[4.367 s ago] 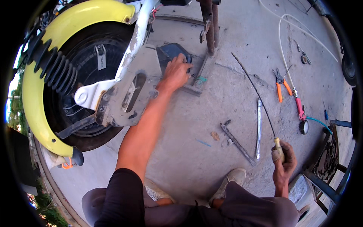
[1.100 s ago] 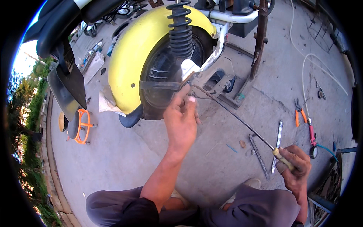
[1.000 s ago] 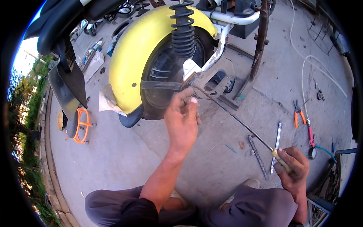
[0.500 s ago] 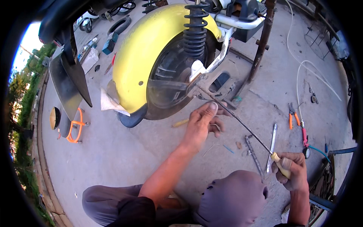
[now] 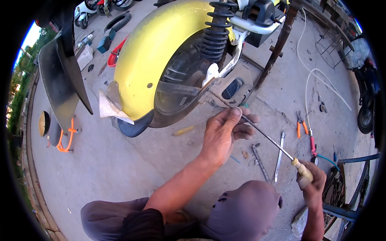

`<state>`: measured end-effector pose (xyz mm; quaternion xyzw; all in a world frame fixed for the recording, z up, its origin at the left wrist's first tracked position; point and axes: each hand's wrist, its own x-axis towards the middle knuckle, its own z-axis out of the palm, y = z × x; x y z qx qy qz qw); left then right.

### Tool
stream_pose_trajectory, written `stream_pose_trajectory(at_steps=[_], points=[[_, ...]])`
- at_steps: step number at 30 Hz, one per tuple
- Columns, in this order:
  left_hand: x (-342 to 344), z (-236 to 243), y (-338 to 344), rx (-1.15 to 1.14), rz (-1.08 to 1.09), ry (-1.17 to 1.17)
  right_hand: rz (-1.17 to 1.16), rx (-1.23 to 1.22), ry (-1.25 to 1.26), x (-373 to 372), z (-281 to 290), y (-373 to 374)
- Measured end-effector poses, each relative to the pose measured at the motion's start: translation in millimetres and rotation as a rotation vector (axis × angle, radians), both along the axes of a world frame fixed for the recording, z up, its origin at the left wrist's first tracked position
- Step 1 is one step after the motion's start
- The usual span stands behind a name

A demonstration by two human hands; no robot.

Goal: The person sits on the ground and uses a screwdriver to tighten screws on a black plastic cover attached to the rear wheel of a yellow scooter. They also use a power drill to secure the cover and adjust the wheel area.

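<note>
Steel rod of a long screwdriver (image 5: 267, 138) runs slantwise from the scooter's rear wheel hub (image 5: 213, 90) down to its pale wooden handle (image 5: 302, 173), which the right hand (image 5: 313, 185) grips in a closed fist. The left hand (image 5: 223, 134) pinches the shaft near its tip, fingers curled narrow around it, just beside the hub bracket. I judge the tool light and stiff, the thin shaft likely slick, so the handle gives the firm hold and the fingers only steer. Close above sit the yellow mudguard (image 5: 157, 52) and black spring shock (image 5: 215, 30); a rusty stand post (image 5: 277, 44) rises to the right. On the concrete near the handle lie 2 flat metal bars (image 5: 279, 154) and orange pliers (image 5: 301, 126), with open floor to the left.
</note>
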<state>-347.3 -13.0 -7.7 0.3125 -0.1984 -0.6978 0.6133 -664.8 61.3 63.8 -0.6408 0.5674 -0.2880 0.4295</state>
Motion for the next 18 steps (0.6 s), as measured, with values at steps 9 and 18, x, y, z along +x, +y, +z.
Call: stream_pose_trajectory(at_steps=[9,18], points=[[-8.9,-3.1,1.1,0.028,0.02,-0.091,0.335,-0.808,0.678,-5.0,-29.2,7.7],[-13.8,-3.7,2.3,-0.039,-0.061,-0.113,-0.205,0.498,-0.54,-2.0,0.8,-10.3]])
